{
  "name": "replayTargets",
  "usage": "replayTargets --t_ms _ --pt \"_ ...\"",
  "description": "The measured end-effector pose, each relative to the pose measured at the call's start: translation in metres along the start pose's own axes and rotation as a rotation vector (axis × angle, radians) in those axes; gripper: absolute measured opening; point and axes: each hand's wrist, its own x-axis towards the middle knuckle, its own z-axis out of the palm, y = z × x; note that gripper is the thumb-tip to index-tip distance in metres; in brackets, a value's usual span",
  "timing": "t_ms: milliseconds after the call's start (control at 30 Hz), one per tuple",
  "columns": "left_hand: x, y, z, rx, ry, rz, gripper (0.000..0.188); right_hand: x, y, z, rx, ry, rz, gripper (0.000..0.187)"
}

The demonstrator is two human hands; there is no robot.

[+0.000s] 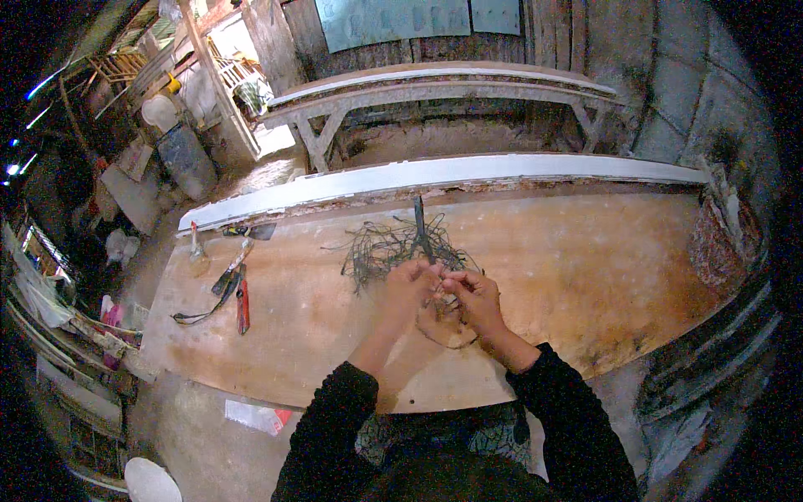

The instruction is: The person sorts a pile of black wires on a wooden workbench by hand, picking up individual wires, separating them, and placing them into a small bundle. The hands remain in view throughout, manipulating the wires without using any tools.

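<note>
Just beyond the left hand (406,284), nearer it than the right hand (477,299), a dark strip (421,224) points lengthwise away; both hands pinch narrowly, contents indiscernible.

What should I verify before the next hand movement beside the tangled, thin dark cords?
1. Bare left hand and bare right hand both visible: ok, close together.
2. Secure grip: cannot tell, the hands hide what is between them.
3. Thin dark cords untangled: not ok, strands loop and cross.
4. Long, flat dark strip free of the hands: cannot tell, its near end reaches them.
5. Slim red-and-black tool away from the hands: ok, lying well to the left.
</note>
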Motion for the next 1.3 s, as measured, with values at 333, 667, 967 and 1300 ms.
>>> replayTargets --t_ms 333,667,967,1300 --pt "-0.003 -0.019 -0.01 -0.082 -0.005 0.091 0.006 0.002 0.01 0.005 0.062 -0.132 0.071 0.012" --pt "-0.006 -0.017 0.003 -0.199 -0.011 -0.008 0.008 0.002 0.011 0.0 0.102 0.035 0.045 0.016" --pt "-0.002 -0.025 -0.003 -0.308 -0.042 0.03 0.008 0.003 -0.002 -0.004 0.143 -0.06 0.14 0.01" --pt "-0.007 -0.013 -0.004 -0.385 -0.184 -0.096 0.006 -0.009 -0.008 -0.009 -0.592 -0.028 -0.671 0.012"
